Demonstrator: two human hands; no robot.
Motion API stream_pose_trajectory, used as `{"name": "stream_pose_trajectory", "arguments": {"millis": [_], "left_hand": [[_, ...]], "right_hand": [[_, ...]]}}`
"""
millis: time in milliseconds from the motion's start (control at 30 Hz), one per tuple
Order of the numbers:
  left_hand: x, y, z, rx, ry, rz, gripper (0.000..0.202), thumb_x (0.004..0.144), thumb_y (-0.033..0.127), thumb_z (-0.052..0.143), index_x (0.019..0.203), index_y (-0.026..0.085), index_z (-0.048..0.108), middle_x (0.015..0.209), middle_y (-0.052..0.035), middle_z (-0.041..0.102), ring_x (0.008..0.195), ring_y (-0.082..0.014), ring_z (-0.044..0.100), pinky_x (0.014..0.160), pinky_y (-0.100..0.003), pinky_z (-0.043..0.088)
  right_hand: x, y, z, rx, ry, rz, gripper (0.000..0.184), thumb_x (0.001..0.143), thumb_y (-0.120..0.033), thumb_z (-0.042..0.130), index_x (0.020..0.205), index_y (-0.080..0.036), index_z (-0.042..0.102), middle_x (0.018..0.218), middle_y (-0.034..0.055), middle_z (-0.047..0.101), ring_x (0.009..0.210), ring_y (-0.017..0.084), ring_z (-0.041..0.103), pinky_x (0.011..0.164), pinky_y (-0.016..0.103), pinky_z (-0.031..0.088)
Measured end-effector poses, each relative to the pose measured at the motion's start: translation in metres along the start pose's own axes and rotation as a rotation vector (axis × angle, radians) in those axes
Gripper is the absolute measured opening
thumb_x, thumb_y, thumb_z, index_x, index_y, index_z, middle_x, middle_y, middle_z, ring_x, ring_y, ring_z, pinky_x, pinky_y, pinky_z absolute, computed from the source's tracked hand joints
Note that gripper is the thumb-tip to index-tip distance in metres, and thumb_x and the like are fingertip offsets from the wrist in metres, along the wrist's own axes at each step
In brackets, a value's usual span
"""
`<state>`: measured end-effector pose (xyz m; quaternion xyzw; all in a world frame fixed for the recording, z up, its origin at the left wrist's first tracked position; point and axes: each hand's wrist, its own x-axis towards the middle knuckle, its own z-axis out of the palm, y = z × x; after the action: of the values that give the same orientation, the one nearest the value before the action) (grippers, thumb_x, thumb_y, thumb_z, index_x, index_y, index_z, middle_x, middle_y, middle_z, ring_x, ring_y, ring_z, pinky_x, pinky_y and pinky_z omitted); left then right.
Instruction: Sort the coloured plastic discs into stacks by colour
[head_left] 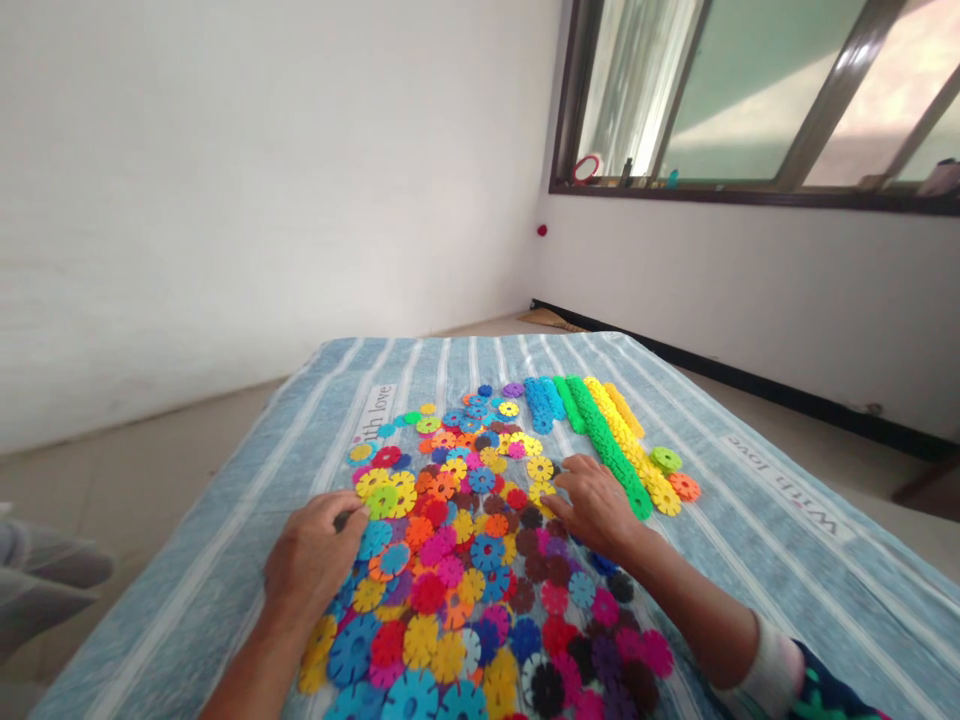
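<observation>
A wide heap of notched, flower-shaped plastic discs (430, 592) in many colours lies on a striped cloth. At the heap's left edge is my left hand (315, 555), its thumb and fingers drawn together beside a lime-green disc (382, 501). A dark spot shows between them; what they hold is unclear. Over on the right side, my right hand (598, 502) has thumb and bent fingers at the edge of a yellow disc (541, 492). Beyond it lie rows of stacked discs: a long green row (615, 455), a yellow row (626, 440) and shorter blue rows (540, 405).
The blue-and-white striped cloth (225, 520) covers the raised surface. Loose green (665, 459) and orange (684, 487) discs lie right of the rows. White walls (262, 180) stand behind; a window sill (750, 190) at upper right carries small items, including a red-rimmed mirror (586, 169).
</observation>
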<state>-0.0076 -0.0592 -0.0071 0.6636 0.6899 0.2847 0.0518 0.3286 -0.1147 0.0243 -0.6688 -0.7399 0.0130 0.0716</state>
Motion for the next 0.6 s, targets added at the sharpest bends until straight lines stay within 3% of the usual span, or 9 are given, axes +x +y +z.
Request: {"name": "stream_pose_trajectory", "arguments": {"millis": [267, 467, 600], "left_hand": [[0.000, 0.000, -0.002, 0.025, -0.003, 0.001, 0.029, 0.077, 0.039, 0.043, 0.077, 0.024, 0.068, 0.104, -0.0041, 0.073, 0.099, -0.0238, 0.063, 0.090, -0.035, 0.048], [0.000, 0.002, -0.004, 0.024, -0.007, -0.003, 0.028, 0.077, 0.038, 0.044, 0.079, 0.023, 0.068, 0.104, -0.0053, 0.073, 0.100, -0.0244, 0.063, 0.089, -0.035, 0.049], [-0.001, 0.004, -0.004, 0.013, 0.008, 0.003, 0.027, 0.075, 0.038, 0.045, 0.075, 0.024, 0.067, 0.101, -0.0039, 0.073, 0.096, -0.0226, 0.064, 0.087, -0.032, 0.049]], "right_hand": [[0.010, -0.012, 0.004, -0.049, 0.015, 0.024, 0.045, 0.094, -0.051, 0.047, 0.090, -0.014, 0.073, 0.107, 0.0153, 0.066, 0.108, 0.030, 0.056, 0.089, 0.041, 0.042], [0.013, -0.009, 0.008, 0.073, 0.048, 0.109, 0.029, 0.083, -0.043, 0.064, 0.089, -0.016, 0.071, 0.102, 0.0123, 0.068, 0.101, 0.027, 0.060, 0.085, 0.036, 0.043], [0.015, 0.001, 0.010, 0.241, 0.074, 0.204, 0.015, 0.077, -0.033, 0.068, 0.077, -0.017, 0.069, 0.095, 0.0081, 0.070, 0.092, 0.023, 0.063, 0.078, 0.031, 0.044]]}}
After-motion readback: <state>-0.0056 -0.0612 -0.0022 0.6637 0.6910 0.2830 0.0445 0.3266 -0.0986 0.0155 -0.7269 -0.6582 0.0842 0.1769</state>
